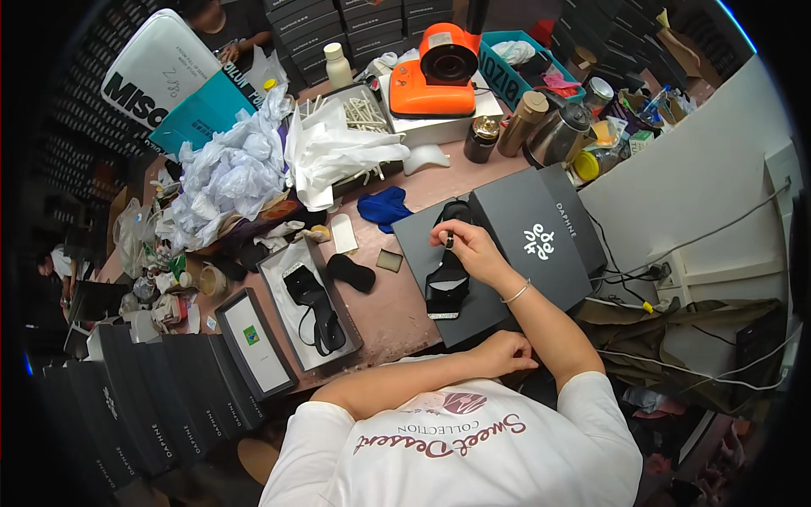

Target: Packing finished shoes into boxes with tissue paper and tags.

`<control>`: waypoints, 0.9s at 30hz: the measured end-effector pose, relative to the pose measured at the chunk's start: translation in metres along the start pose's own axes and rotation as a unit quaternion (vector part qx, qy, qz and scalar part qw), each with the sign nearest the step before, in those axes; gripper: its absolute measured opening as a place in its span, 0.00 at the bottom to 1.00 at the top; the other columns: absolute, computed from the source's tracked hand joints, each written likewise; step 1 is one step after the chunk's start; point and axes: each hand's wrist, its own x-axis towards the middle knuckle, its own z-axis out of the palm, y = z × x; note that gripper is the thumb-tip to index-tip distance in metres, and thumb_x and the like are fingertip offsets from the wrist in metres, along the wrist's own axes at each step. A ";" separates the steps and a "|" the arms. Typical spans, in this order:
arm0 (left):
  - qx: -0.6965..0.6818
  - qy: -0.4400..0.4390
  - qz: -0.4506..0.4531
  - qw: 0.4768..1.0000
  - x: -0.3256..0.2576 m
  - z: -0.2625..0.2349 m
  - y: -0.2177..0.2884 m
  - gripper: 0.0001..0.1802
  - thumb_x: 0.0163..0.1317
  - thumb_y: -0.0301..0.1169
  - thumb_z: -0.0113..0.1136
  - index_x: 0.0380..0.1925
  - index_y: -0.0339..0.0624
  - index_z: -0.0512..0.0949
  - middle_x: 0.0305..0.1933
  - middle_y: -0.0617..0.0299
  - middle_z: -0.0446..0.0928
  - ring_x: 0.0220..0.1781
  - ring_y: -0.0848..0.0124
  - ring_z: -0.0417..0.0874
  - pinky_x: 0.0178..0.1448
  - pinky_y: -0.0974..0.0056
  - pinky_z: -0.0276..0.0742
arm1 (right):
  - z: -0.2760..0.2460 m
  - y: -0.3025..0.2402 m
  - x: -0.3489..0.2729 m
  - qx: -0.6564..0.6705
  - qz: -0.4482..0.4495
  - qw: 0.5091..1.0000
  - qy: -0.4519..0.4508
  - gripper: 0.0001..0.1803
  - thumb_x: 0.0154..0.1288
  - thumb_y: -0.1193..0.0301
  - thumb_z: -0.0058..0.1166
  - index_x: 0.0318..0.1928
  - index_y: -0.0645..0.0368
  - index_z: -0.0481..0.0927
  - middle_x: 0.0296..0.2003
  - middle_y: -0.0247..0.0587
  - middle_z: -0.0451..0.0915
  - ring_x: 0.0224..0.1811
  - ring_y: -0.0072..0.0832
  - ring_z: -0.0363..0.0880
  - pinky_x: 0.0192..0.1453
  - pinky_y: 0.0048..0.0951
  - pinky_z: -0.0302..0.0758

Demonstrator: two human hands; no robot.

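Note:
A black strappy sandal (448, 275) with a glittery edge lies on the dark grey shoebox lids in front of me. Over its upper end, my right hand (473, 249) pinches a small dark piece between thumb and fingers. What that piece is, I cannot make out. My left hand (504, 353) rests with curled fingers by the near edge of the grey shoebox (528, 237), below my right forearm; nothing shows in it. Left of them, another black sandal (314, 308) lies in an open shoebox (351, 334) lined with white paper.
A black cloth bundle (351, 273), blue cloth (384, 208) and white card (344, 233) lie on the pink table (393, 313). Behind are crumpled tissue paper (232, 169), an orange machine (435, 80) and several flasks. Stacked shoeboxes (152, 406) stand left; cables (650, 270) hang right.

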 end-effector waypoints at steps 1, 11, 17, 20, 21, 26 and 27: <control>-0.002 0.001 0.004 1.000 -0.005 -0.006 0.005 0.14 0.59 0.37 0.64 0.31 0.35 0.80 0.30 0.55 0.78 0.32 0.67 0.79 0.38 0.64 0.74 | 0.005 -0.004 0.000 -0.007 -0.002 1.000 -0.008 0.09 0.69 0.74 0.47 0.43 0.64 0.77 0.35 0.37 0.80 0.40 0.23 0.78 0.49 0.24 0.73; -0.106 0.224 -0.153 0.957 -0.184 -0.069 -0.014 0.13 0.64 0.38 0.59 0.34 0.37 0.80 0.29 0.65 0.78 0.33 0.80 0.75 0.38 0.71 0.72 | 0.047 0.007 -0.039 -0.479 -0.136 0.812 -0.304 0.19 0.52 0.80 0.53 0.48 0.62 0.76 0.48 0.50 0.76 0.50 0.46 0.75 0.50 0.40 0.75; -0.288 0.513 -0.174 0.790 -0.301 -0.060 -0.069 0.10 0.68 0.35 0.53 0.38 0.40 0.78 0.36 0.66 0.79 0.35 0.79 0.77 0.40 0.74 0.74 | 0.106 -0.064 -0.027 -0.495 -0.174 0.829 -0.195 0.21 0.53 0.78 0.54 0.50 0.64 0.73 0.50 0.53 0.73 0.50 0.48 0.75 0.49 0.43 0.76; -0.341 0.540 -0.147 0.755 -0.335 -0.070 -0.084 0.10 0.68 0.34 0.53 0.39 0.39 0.77 0.37 0.65 0.79 0.37 0.79 0.78 0.40 0.74 0.75 | 0.165 -0.060 -0.022 -0.395 -0.186 0.866 -0.244 0.25 0.51 0.76 0.59 0.53 0.62 0.71 0.51 0.52 0.73 0.50 0.49 0.75 0.50 0.42 0.75; -0.329 0.528 -0.147 0.769 -0.345 -0.076 -0.089 0.10 0.68 0.34 0.54 0.39 0.38 0.77 0.38 0.65 0.78 0.38 0.78 0.79 0.40 0.74 0.75 | 0.188 -0.053 -0.022 -0.392 -0.176 0.862 -0.268 0.27 0.51 0.75 0.60 0.54 0.61 0.70 0.53 0.52 0.72 0.50 0.49 0.75 0.52 0.42 0.74; -0.317 0.512 -0.096 0.793 -0.396 -0.107 -0.098 0.12 0.68 0.35 0.54 0.43 0.37 0.76 0.39 0.64 0.79 0.37 0.79 0.78 0.39 0.75 0.74 | 0.290 0.014 -0.014 -0.485 -0.121 0.834 -0.234 0.36 0.50 0.64 0.65 0.60 0.57 0.68 0.58 0.60 0.67 0.57 0.54 0.68 0.58 0.44 0.69; -0.316 0.513 -0.096 0.793 -0.405 -0.113 -0.100 0.12 0.67 0.35 0.55 0.43 0.37 0.76 0.39 0.64 0.79 0.37 0.79 0.78 0.39 0.75 0.74 | 0.300 0.045 -0.014 -0.516 -0.095 0.810 -0.263 0.39 0.49 0.58 0.66 0.61 0.53 0.67 0.57 0.58 0.68 0.60 0.56 0.64 0.60 0.48 0.66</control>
